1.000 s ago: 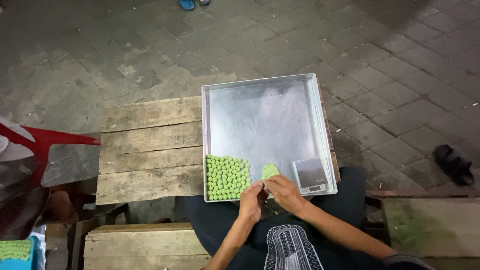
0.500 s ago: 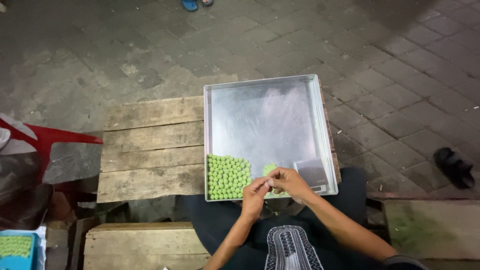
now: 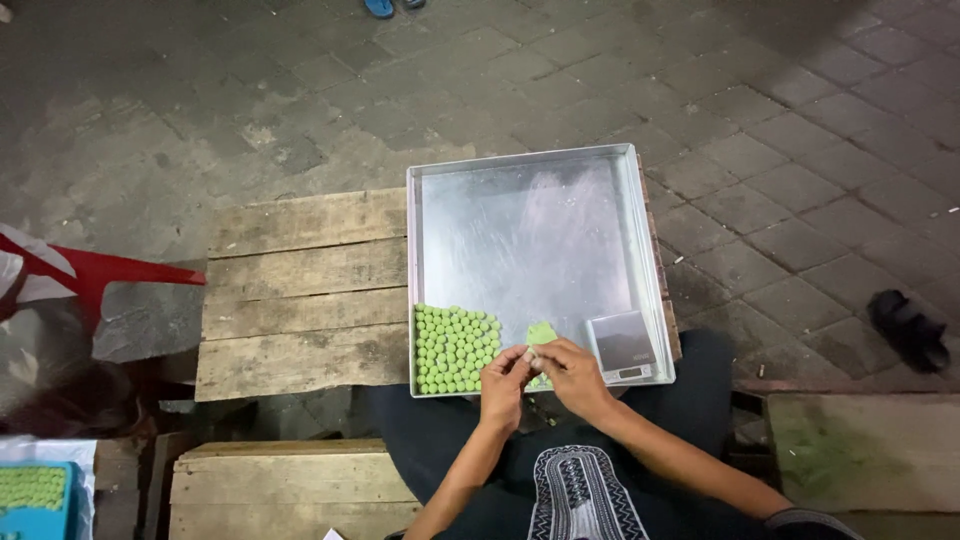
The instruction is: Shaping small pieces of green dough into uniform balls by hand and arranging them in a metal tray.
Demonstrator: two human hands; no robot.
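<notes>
**pasta_hands:** Paving stones all round, dim light, and a rough plank counter in the middle of the frame with a square metal tray on its right half. Anyone want to guess how that green stuff handles?

**doughnut_dan:** Starting at the hands: left hand and right hand meet at the lower edge of the tray, fingertips pinched together on a tiny bit of something pale. Both are curled nearly closed around it, thumbs against forefingers. It's too small to tell whether it's the same green material.

**pasta_hands:** And the green lump just above the fingers?

**doughnut_dan:** Looks like soft dough to me. I'd say light, squashy, probably a bit tacky, so you'd nip it off with fingertips only and roll gently. Squeeze hard and it would smear.

**pasta_hands:** The little green balls are packed in tidy rows in the tray's lower left corner, just left of the hands.

**doughnut_dan:** Yep, touching each other. I'd guess they dent easily, so lift one from the sides, not the top. Small digital scale sits in the lower right corner of the tray, just beside the right hand. Further out, a blue box of more green balls at the lower left of the frame, a red plastic thing at far left, and a dark sandal on the paving at right.
</notes>
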